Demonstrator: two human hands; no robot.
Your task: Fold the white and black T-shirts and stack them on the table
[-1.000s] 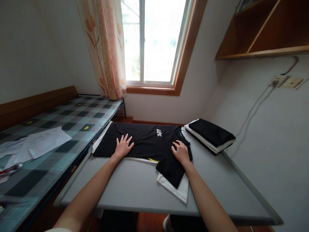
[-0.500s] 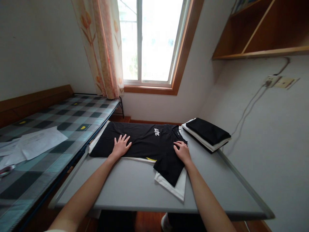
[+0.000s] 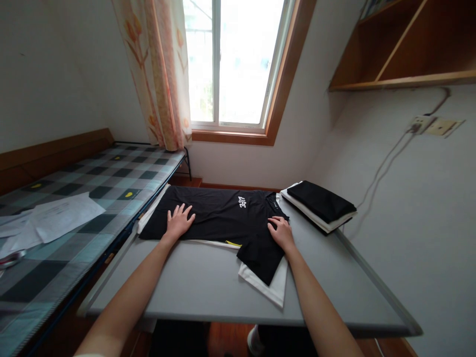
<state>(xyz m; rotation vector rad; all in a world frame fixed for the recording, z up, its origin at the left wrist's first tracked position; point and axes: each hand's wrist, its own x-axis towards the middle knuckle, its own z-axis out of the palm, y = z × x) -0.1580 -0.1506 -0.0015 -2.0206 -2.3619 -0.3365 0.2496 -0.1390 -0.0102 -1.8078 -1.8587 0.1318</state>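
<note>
A black T-shirt point(image 3: 219, 210) with white "LIFE" lettering lies flat on the grey table point(image 3: 208, 287), its collar to the right and one sleeve pointing toward me. Beneath it a white garment point(image 3: 273, 292) shows at the sleeve, along the near edge and at the left end. My left hand point(image 3: 178, 222) rests on the lower part of the black shirt with its fingers spread. Near the collar and shoulder, my right hand point(image 3: 281, 232) lies on the fabric, palm down, fingers slightly bent and apart. Neither hand grips anything.
Folded black and white garments point(image 3: 320, 203) are stacked at the table's back right. A bed with a checked mattress point(image 3: 122, 178) stands at the left, with papers point(image 3: 63, 218) on it. The right wall carries a shelf point(image 3: 409, 77) and a socket with cables.
My left hand has slid a little to the left along the black shirt. My right hand has stayed in nearly the same place.
</note>
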